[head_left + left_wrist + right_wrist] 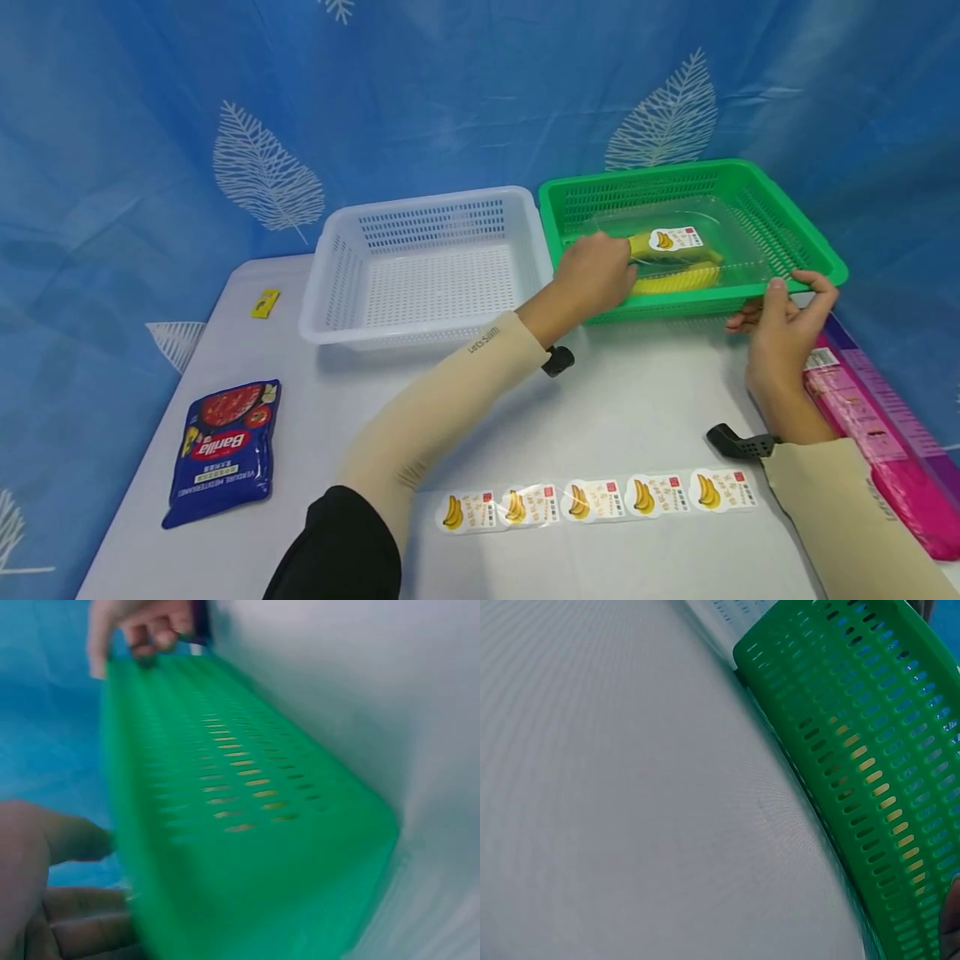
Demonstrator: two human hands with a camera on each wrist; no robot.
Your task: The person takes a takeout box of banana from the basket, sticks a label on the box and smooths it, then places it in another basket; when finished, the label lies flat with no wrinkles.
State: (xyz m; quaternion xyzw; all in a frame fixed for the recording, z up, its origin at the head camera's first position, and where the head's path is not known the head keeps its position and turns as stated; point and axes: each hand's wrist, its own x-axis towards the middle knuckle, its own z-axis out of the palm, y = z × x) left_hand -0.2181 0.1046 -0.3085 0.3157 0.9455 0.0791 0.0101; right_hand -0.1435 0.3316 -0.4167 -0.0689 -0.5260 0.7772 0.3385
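Note:
A clear plastic box (718,218) of yellow fruit, with a banana label (675,239), lies in the green basket (795,225). My left hand (596,268) reaches over the basket's front left corner and grips the box's left end. In the left wrist view, the left thumb and fingers (82,922) are beyond the basket rim, their tips partly hidden. My right hand (787,342) holds the basket's front right rim, thumb above and some fingers below. The right wrist view shows mostly the basket's slotted side (862,750) and the edge of a finger.
Left of the green basket stands a white basket (427,333). A strip of banana labels (596,500) lies in front. A blue Barilla pouch (225,450) and small yellow packet (265,303) lie on the left, a pink package (885,442) on the right.

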